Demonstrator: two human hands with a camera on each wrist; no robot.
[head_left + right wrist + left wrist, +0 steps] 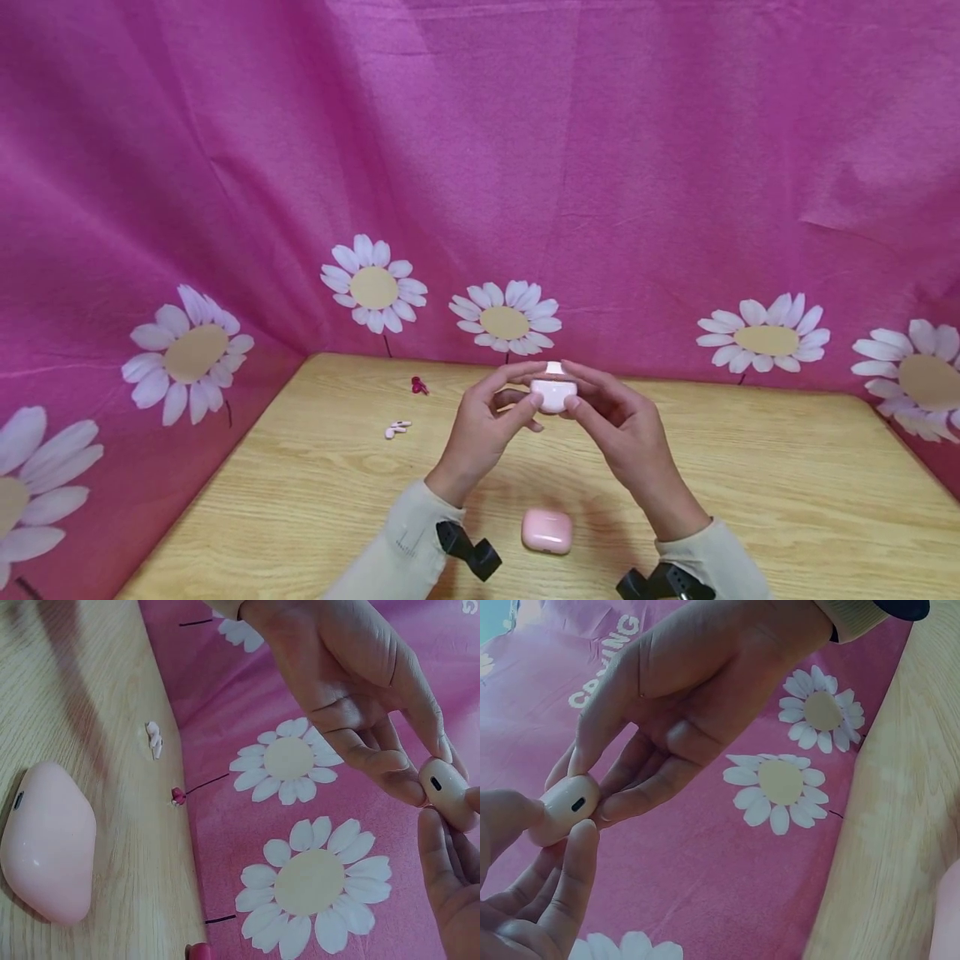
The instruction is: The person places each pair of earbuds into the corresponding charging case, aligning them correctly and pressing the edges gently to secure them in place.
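Observation:
A small white earbud charging case (554, 397) is held up between both hands, above the table. My left hand (477, 429) pinches its left side, thumb on the front and index finger along the top. On the other side my right hand (636, 437) grips it in the same way. A white part of the case shows above the index fingertips in the head view. In both wrist views the rounded underside of the case (564, 810) shows a dark charging port. A pink earbud case (547, 532) lies on the table below the hands.
On the wooden table (315, 500), left of the hands, lie white earbuds (397, 429) and dark red earbuds (419, 385). Part of a red object (199, 951) shows at the right wrist view's bottom edge. A pink daisy-printed cloth (637, 208) hangs behind the table.

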